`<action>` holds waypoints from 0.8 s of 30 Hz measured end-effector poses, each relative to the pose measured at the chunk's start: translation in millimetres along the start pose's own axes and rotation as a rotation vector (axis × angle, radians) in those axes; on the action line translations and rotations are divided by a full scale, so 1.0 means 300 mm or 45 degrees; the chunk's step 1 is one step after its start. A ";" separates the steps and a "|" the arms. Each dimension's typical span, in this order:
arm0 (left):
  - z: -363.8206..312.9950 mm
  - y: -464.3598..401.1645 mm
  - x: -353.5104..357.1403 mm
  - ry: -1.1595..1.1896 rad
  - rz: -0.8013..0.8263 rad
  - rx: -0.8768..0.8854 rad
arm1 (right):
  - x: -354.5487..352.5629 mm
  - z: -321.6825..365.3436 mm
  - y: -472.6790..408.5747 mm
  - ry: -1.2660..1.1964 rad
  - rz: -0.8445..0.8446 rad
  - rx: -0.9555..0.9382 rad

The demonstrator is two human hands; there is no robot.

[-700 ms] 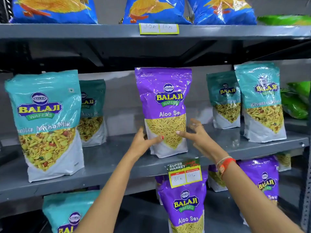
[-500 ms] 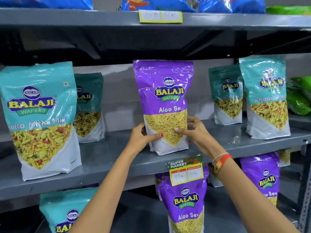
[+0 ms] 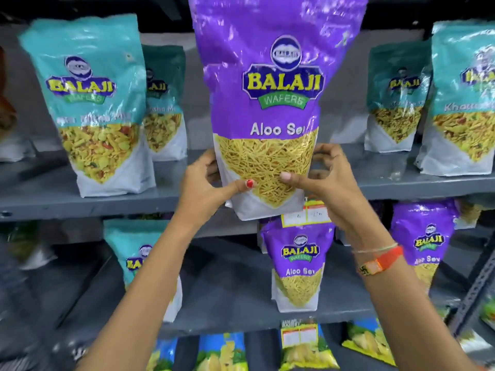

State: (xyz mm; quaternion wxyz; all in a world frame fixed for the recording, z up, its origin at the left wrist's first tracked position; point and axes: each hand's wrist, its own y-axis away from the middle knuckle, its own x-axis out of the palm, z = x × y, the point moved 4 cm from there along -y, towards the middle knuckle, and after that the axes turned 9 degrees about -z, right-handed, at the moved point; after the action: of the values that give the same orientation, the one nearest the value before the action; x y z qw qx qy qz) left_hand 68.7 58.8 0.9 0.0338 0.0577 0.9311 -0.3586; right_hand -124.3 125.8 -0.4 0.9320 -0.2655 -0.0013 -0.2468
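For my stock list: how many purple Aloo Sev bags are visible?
3. One purple plastic Aloo Sev bag is in the left hand and right hand; a second stands on the lower grey shelf; a third at its right. Others may hide behind.

Read "BALAJI WAFERS" and "Aloo Sev" on held bag point(image 3: 267, 76). Found the same words on lower bag point(image 3: 298, 266). Made out "BALAJI WAFERS" on left teal bag point(image 3: 88, 103) and "Khatt", cut off, on right teal bag point(image 3: 466, 111). Could not read blurred tag point(image 3: 308, 215).
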 end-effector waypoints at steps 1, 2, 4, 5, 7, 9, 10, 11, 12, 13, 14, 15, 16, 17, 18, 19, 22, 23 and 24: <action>0.000 0.043 -0.025 0.007 -0.031 -0.002 | 0.005 0.000 0.045 0.010 0.005 -0.007; 0.002 0.086 -0.049 0.016 -0.059 -0.010 | 0.011 -0.011 0.086 0.011 0.016 -0.008; 0.027 0.175 -0.093 0.020 -0.094 -0.046 | 0.029 -0.051 0.169 0.020 0.048 0.008; 0.046 0.218 -0.111 0.010 -0.112 -0.069 | 0.041 -0.079 0.205 0.033 0.064 0.014; 0.105 0.297 -0.142 -0.001 -0.150 -0.128 | 0.071 -0.146 0.263 0.046 0.084 0.050; 0.182 0.359 -0.163 -0.016 -0.169 -0.203 | 0.104 -0.231 0.301 0.043 0.107 0.095; 0.226 0.384 -0.171 -0.032 -0.169 -0.239 | 0.119 -0.281 0.317 0.052 0.119 0.120; 0.275 0.409 -0.179 -0.057 -0.166 -0.273 | 0.135 -0.333 0.333 0.071 0.128 0.147; 0.321 0.432 -0.186 -0.091 -0.164 -0.305 | 0.147 -0.394 0.347 0.092 0.133 0.175; 0.367 0.453 -0.191 -0.132 -0.160 -0.344 | 0.160 -0.454 0.362 0.094 0.134 0.213; 0.417 0.472 -0.197 -0.172 -0.158 -0.390 | 0.171 -0.521 0.376 0.088 0.127 0.253; 0.470 0.491 -0.201 -0.207 -0.158 -0.434 | 0.184 -0.580 0.389 0.084 0.114 0.286; 0.522 0.509 -0.203 -0.238 -0.153 -0.468 | 0.194 -0.641 0.403 0.100 0.088 0.314; 0.576 0.525 -0.203 -0.268 -0.139 -0.493 | 0.207 -0.692 0.416 0.108 0.065 0.342; 0.629 0.538 -0.204 -0.297 -0.124 -0.520 | 0.218 -0.748 0.427 0.111 0.041 0.371; 0.689 0.550 -0.202 -0.319 -0.113 -0.559 | 0.231 -0.793 0.435 0.106 0.030 0.391; 0.834 0.564 -0.194 -0.372 -0.098 -0.638 | 0.260 -0.929 0.453 0.131 -0.008 0.447; 0.873 0.562 -0.187 -0.386 -0.091 -0.647 | 0.267 -0.968 0.456 0.132 -0.015 0.463; 0.906 0.556 -0.179 -0.389 -0.071 -0.651 | 0.270 -1.006 0.455 0.141 -0.027 0.474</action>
State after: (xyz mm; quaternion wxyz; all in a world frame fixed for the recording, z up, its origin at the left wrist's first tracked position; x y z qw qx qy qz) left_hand 149.6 -5.4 -305.7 0.1769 -0.0328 0.9766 -0.1176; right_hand -29.2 39.6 -316.3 0.9610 -0.0744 0.0016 -0.2662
